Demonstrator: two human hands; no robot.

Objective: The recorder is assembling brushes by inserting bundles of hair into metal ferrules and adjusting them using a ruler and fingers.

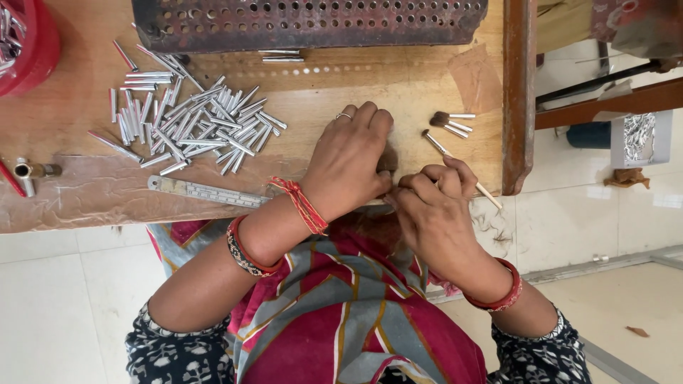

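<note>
My left hand [348, 162], with a ring, a red thread and bangles at the wrist, presses down over a small brown tuft of bristles [388, 161] near the front edge of the wooden table [427, 85]. My right hand [435, 208] sits just beside it, thumbs nearly touching. It pinches a thin stick tool [489, 196] with a metal end that points up and left past the fingers. Three small finished brush heads [448, 122] with metal ferrules lie just beyond the right hand.
A heap of several short metal tubes [192, 124] lies left of the hands, with a steel ruler [206, 192] below it. A perforated metal rack [306, 21] is at the far edge, a red tub [32, 43] at top left, and a wooden post [518, 92] on the right.
</note>
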